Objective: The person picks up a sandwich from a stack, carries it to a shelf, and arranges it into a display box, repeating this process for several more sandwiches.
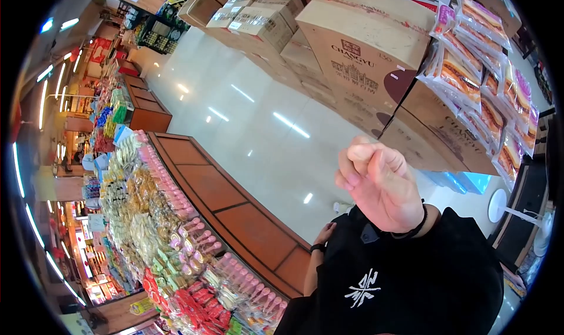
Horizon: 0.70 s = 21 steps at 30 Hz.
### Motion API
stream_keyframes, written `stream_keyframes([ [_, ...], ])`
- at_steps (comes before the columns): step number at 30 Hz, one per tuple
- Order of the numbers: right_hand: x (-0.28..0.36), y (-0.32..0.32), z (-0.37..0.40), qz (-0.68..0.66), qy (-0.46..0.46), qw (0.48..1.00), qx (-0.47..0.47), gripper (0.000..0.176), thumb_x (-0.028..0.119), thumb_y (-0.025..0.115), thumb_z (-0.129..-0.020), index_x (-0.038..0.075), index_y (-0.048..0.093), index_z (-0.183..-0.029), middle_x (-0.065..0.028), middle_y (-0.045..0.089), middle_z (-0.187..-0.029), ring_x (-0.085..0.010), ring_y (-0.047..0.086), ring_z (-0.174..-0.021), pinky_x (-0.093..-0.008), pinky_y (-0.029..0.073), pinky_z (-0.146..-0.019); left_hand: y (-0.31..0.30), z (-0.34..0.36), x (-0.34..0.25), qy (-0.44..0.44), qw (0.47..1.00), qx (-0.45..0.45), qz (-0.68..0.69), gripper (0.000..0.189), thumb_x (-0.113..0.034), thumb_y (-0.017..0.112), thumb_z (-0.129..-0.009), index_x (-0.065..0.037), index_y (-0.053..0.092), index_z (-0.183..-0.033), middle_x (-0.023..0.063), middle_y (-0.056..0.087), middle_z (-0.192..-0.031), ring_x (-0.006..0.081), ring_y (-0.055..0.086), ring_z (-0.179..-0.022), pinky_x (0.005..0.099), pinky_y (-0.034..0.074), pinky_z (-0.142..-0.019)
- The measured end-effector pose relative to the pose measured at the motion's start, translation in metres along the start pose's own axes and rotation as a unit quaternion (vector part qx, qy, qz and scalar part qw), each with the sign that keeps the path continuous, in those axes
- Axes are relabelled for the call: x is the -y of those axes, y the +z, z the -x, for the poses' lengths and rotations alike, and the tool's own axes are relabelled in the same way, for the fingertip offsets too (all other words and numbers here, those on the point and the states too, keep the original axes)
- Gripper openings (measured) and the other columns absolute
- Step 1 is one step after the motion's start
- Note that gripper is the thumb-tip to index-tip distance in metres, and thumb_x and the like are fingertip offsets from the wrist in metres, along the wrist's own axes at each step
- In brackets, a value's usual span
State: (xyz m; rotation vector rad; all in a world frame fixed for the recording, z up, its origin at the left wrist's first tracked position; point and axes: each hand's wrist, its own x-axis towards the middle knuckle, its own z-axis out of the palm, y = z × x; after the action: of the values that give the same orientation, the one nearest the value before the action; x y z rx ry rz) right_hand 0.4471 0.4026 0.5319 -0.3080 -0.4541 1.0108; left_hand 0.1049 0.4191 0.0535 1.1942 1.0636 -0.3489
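Observation:
My right hand is raised in front of my black shirt, palm side showing, with the fingers curled in and the thumb pressed against them. Nothing shows in it, and a black band circles its wrist. Lower down on the left, my left hand hangs beside the brown wooden display counter. It also has a black band at the wrist; its fingers are too small to make out. Nearest to my right hand, beyond it, are stacked cardboard boxes with CHANGYU printed on them.
Packaged sweets and pink-handled packs fill the counter top. Clear packs of bread lie on the boxes at the right. More cartons line the shiny floor. A white round-based stand is at the far right.

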Motion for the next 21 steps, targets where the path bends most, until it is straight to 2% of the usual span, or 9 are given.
stream_keyframes([
  [7,-0.002,-0.004,0.006,-0.046,0.016,0.999,0.012,0.042,0.029,0.047,-0.099,-0.004,0.055,-0.123,0.0009,0.044,-0.080,-0.0118,0.043,-0.079,-0.0280,0.037,-0.077,-0.008,-0.030,0.017,0.015,1.000,0.023,-0.002,0.059,-0.046,0.054,-0.092,-0.001,0.049,-0.129,0.0087,0.058,-0.115,0.0188,0.052,-0.108,0.0312,0.040,-0.096],
  [10,0.000,-0.001,0.009,-0.095,0.021,0.995,0.022,0.044,0.030,0.047,-0.098,-0.005,0.053,-0.124,0.0014,0.045,-0.080,-0.0125,0.044,-0.080,-0.0286,0.037,-0.079,-0.006,-0.045,0.025,-0.006,0.999,0.002,-0.046,0.058,-0.046,0.054,-0.093,-0.001,0.049,-0.128,0.0076,0.059,-0.113,0.0175,0.052,-0.105,0.0308,0.040,-0.094],
  [12,0.005,0.005,0.010,-0.063,0.024,0.998,0.000,0.038,0.033,0.046,-0.098,0.004,0.059,-0.119,0.0044,0.039,-0.077,-0.0126,0.040,-0.079,-0.0286,0.035,-0.073,-0.008,-0.049,0.025,-0.021,0.999,-0.002,-0.048,0.058,-0.046,0.054,-0.093,-0.001,0.049,-0.128,0.0074,0.059,-0.112,0.0171,0.052,-0.105,0.0309,0.041,-0.093],
  [16,0.008,0.005,0.015,-0.072,0.010,0.997,-0.004,0.040,0.033,0.045,-0.098,0.003,0.059,-0.119,0.0050,0.043,-0.078,-0.0126,0.040,-0.080,-0.0285,0.035,-0.073,-0.014,-0.056,0.024,-0.019,0.999,0.017,-0.045,0.058,-0.046,0.053,-0.093,-0.001,0.049,-0.128,0.0072,0.059,-0.112,0.0170,0.052,-0.104,0.0310,0.041,-0.093],
  [19,0.010,0.004,0.018,-0.067,0.003,0.998,0.004,0.037,0.034,0.044,-0.098,0.004,0.061,-0.112,0.0053,0.044,-0.078,-0.0129,0.041,-0.081,-0.0287,0.035,-0.073,-0.016,-0.058,0.017,0.003,0.997,0.031,-0.068,0.058,-0.047,0.053,-0.093,-0.001,0.049,-0.128,0.0075,0.059,-0.112,0.0171,0.052,-0.105,0.0309,0.041,-0.093],
  [21,0.006,-0.006,0.019,-0.047,-0.062,0.993,0.085,0.037,0.040,0.046,-0.097,0.007,0.061,-0.102,0.0052,0.045,-0.080,-0.0135,0.041,-0.081,-0.0292,0.035,-0.074,-0.018,-0.060,0.015,-0.005,0.996,0.032,-0.088,0.058,-0.046,0.053,-0.093,0.000,0.049,-0.129,0.0084,0.059,-0.114,0.0179,0.052,-0.106,0.0302,0.042,-0.093],
])
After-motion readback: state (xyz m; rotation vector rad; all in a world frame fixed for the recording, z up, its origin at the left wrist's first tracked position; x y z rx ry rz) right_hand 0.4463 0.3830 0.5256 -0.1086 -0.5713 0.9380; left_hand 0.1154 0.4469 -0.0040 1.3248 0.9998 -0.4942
